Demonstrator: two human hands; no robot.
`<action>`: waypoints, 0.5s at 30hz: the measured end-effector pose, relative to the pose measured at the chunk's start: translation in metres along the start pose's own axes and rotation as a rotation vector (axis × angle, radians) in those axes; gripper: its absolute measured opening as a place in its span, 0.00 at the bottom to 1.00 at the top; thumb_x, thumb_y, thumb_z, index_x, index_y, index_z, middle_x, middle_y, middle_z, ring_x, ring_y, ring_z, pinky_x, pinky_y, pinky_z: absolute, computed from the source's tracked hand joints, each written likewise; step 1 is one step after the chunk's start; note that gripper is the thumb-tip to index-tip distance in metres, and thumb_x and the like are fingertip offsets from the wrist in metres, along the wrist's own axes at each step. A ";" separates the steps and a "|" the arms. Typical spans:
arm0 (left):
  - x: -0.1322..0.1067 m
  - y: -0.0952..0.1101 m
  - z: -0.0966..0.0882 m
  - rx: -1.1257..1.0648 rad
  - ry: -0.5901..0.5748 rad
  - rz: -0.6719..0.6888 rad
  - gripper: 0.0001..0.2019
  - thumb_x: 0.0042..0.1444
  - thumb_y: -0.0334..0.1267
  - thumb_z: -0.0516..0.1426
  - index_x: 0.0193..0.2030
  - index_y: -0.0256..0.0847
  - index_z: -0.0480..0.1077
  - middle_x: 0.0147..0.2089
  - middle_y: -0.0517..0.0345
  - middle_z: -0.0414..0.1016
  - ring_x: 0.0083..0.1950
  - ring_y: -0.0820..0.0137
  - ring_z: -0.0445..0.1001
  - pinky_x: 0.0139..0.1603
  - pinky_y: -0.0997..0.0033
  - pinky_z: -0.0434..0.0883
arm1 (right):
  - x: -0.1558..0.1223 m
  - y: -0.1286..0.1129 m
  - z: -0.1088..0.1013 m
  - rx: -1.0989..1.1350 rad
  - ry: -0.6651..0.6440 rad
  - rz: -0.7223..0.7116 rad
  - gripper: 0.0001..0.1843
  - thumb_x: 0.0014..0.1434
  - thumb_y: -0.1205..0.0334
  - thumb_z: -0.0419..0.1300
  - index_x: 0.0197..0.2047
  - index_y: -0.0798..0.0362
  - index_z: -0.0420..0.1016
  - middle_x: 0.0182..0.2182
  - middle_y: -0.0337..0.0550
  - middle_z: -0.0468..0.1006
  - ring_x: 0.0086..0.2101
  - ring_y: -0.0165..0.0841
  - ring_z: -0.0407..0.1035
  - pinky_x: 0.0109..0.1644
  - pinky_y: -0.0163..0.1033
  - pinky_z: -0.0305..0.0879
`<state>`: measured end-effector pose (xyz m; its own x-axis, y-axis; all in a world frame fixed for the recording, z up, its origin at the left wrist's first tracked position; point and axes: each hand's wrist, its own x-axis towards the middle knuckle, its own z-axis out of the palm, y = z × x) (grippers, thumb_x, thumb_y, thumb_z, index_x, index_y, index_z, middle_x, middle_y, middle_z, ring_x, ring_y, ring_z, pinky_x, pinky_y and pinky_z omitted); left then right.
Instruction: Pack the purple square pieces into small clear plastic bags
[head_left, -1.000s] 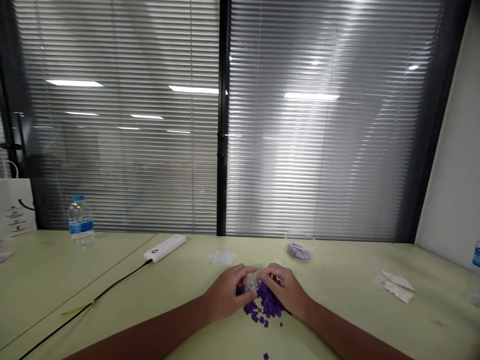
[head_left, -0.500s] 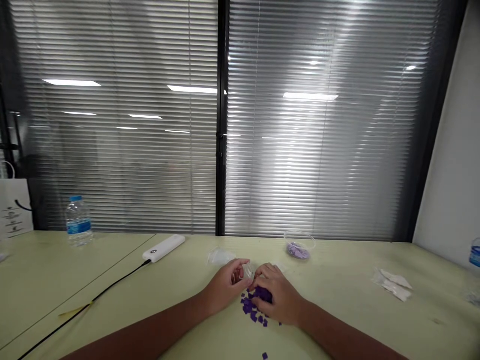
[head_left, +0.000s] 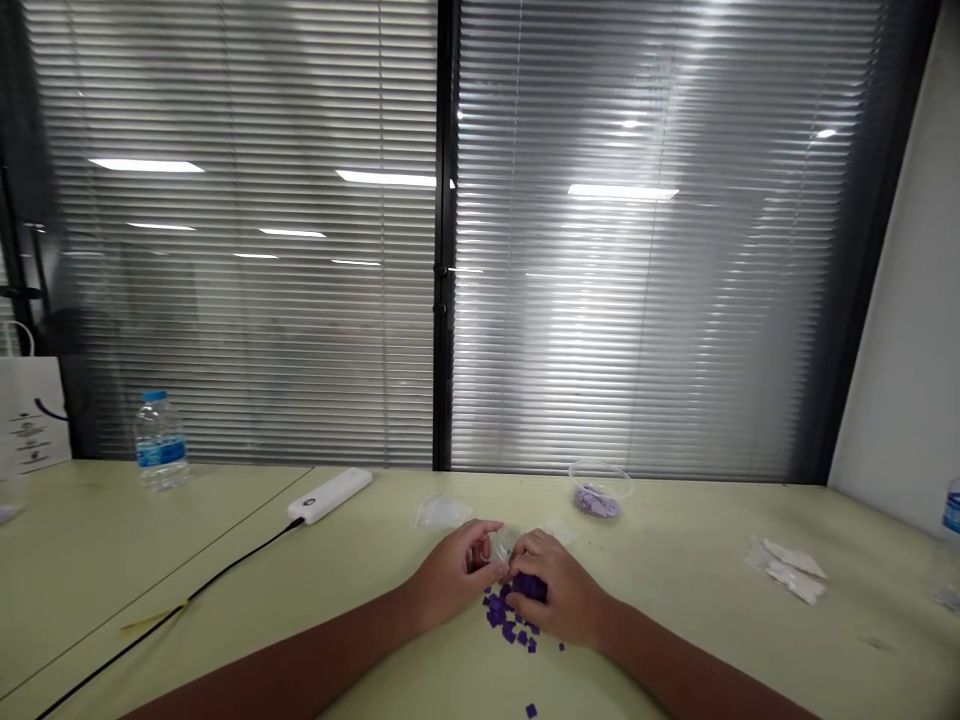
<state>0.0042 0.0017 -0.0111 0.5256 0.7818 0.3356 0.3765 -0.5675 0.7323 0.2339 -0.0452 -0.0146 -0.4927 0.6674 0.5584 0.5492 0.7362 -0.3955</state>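
Observation:
My left hand [head_left: 455, 568] is closed with thumb and fingers round a small clear plastic bag [head_left: 500, 545], its mouth facing my right hand. Curled over a clump of dark purple square pieces [head_left: 529, 586], my right hand [head_left: 562, 585] has its thumb and fingers bent about them, fingertips close to the bag. Whether those fingertips touch the bag I cannot tell. More purple squares [head_left: 496, 612] lie loose on the table below the hands, and a single square [head_left: 531, 711] is nearer the front.
Behind the hands are a clear round tub [head_left: 598, 503] of pale purple bits and another clear plastic bag [head_left: 442, 513]. A white power bank [head_left: 330, 497] with a black cable [head_left: 240, 561] and a water bottle [head_left: 160, 445] stand left. White packets [head_left: 787, 570] lie right on the table [head_left: 675, 550].
Both hands stay almost in place. The right fingers have shifted slightly over the purple squares, and the clear bag between the hands shows a little more.

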 end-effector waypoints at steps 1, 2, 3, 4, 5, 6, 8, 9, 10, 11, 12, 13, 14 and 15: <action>0.000 0.000 0.000 0.015 0.007 0.013 0.25 0.62 0.45 0.64 0.64 0.41 0.72 0.42 0.56 0.74 0.42 0.64 0.74 0.45 0.67 0.72 | 0.000 0.001 0.000 0.006 0.002 0.007 0.09 0.56 0.68 0.71 0.40 0.47 0.81 0.41 0.40 0.78 0.45 0.40 0.71 0.51 0.44 0.65; 0.000 -0.001 0.000 0.028 0.013 0.027 0.25 0.61 0.44 0.64 0.64 0.42 0.72 0.43 0.56 0.74 0.43 0.64 0.74 0.46 0.66 0.73 | 0.000 0.001 0.000 0.015 0.007 0.016 0.08 0.57 0.68 0.72 0.40 0.46 0.82 0.41 0.40 0.78 0.45 0.40 0.71 0.51 0.44 0.66; -0.001 -0.001 0.000 0.038 0.018 0.038 0.25 0.61 0.43 0.64 0.64 0.43 0.73 0.43 0.56 0.75 0.43 0.64 0.74 0.46 0.66 0.73 | 0.001 0.002 0.000 0.028 0.013 0.023 0.08 0.57 0.67 0.71 0.39 0.46 0.83 0.41 0.40 0.78 0.45 0.40 0.71 0.51 0.44 0.66; -0.001 -0.002 0.001 0.046 0.022 0.047 0.24 0.61 0.42 0.64 0.64 0.43 0.73 0.43 0.56 0.74 0.43 0.64 0.74 0.46 0.66 0.73 | 0.001 0.002 0.001 0.040 0.020 0.026 0.07 0.58 0.67 0.71 0.38 0.46 0.83 0.41 0.40 0.78 0.45 0.39 0.72 0.51 0.44 0.66; -0.001 -0.003 0.001 0.051 0.024 0.053 0.24 0.61 0.42 0.64 0.64 0.43 0.73 0.43 0.56 0.74 0.43 0.64 0.74 0.46 0.66 0.73 | 0.001 0.002 0.001 0.051 0.025 0.026 0.06 0.59 0.67 0.71 0.37 0.46 0.83 0.41 0.40 0.78 0.45 0.39 0.72 0.51 0.44 0.66; -0.001 -0.003 0.001 0.054 0.024 0.056 0.24 0.61 0.42 0.64 0.64 0.43 0.73 0.43 0.56 0.74 0.43 0.63 0.74 0.46 0.66 0.73 | 0.001 0.002 0.001 0.059 0.029 0.025 0.05 0.59 0.67 0.70 0.37 0.45 0.83 0.41 0.41 0.78 0.45 0.39 0.72 0.51 0.44 0.67; -0.001 -0.003 0.001 0.059 0.021 0.057 0.24 0.61 0.41 0.64 0.64 0.43 0.73 0.43 0.57 0.74 0.43 0.64 0.74 0.46 0.66 0.73 | 0.001 0.001 0.000 0.062 0.030 0.022 0.05 0.61 0.66 0.70 0.36 0.45 0.83 0.41 0.41 0.79 0.45 0.39 0.72 0.51 0.44 0.67; -0.001 -0.002 0.001 0.061 0.020 0.057 0.24 0.61 0.40 0.64 0.64 0.43 0.73 0.42 0.57 0.74 0.43 0.64 0.74 0.46 0.66 0.73 | 0.001 0.001 0.000 0.059 0.029 0.019 0.05 0.62 0.66 0.69 0.37 0.46 0.83 0.41 0.41 0.79 0.45 0.39 0.72 0.51 0.44 0.67; -0.001 -0.001 0.000 0.062 0.021 0.056 0.24 0.61 0.40 0.63 0.64 0.42 0.73 0.42 0.56 0.74 0.43 0.64 0.74 0.46 0.66 0.73 | 0.001 0.000 -0.001 0.056 0.026 0.018 0.05 0.62 0.66 0.68 0.37 0.46 0.83 0.41 0.41 0.79 0.44 0.39 0.72 0.51 0.44 0.67; -0.001 0.000 0.000 0.062 0.020 0.053 0.24 0.61 0.40 0.63 0.64 0.42 0.73 0.43 0.56 0.74 0.43 0.64 0.74 0.47 0.66 0.74 | 0.001 -0.001 -0.001 0.053 0.021 0.018 0.05 0.63 0.66 0.68 0.37 0.46 0.82 0.41 0.42 0.79 0.44 0.39 0.71 0.51 0.44 0.67; -0.001 0.001 0.000 0.060 0.019 0.048 0.24 0.61 0.41 0.63 0.64 0.42 0.73 0.43 0.56 0.74 0.43 0.63 0.74 0.47 0.66 0.74 | 0.000 -0.001 -0.002 0.051 0.016 0.019 0.04 0.64 0.66 0.67 0.38 0.47 0.81 0.40 0.42 0.79 0.44 0.40 0.71 0.51 0.45 0.67; -0.001 0.002 0.000 0.059 0.016 0.043 0.24 0.62 0.42 0.63 0.64 0.41 0.73 0.44 0.55 0.74 0.44 0.63 0.74 0.47 0.65 0.74 | 0.000 -0.002 -0.003 0.049 0.010 0.024 0.04 0.65 0.66 0.66 0.38 0.47 0.81 0.40 0.42 0.79 0.45 0.40 0.71 0.51 0.45 0.67; -0.002 0.003 -0.001 0.057 0.011 0.037 0.24 0.62 0.42 0.63 0.65 0.41 0.73 0.44 0.55 0.75 0.44 0.62 0.74 0.48 0.65 0.74 | 0.000 -0.002 -0.003 0.048 0.005 0.031 0.04 0.66 0.65 0.66 0.38 0.47 0.80 0.40 0.42 0.79 0.45 0.40 0.71 0.51 0.45 0.67; -0.002 0.004 -0.001 0.056 0.008 0.032 0.25 0.62 0.43 0.64 0.65 0.41 0.72 0.44 0.54 0.75 0.45 0.62 0.75 0.48 0.65 0.74 | 0.000 -0.002 -0.004 0.047 0.000 0.037 0.04 0.67 0.65 0.65 0.38 0.47 0.79 0.41 0.42 0.79 0.45 0.40 0.71 0.51 0.45 0.67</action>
<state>0.0042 -0.0020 -0.0080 0.5325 0.7645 0.3633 0.4012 -0.6059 0.6870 0.2352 -0.0476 -0.0110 -0.4723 0.6945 0.5427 0.5352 0.7152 -0.4495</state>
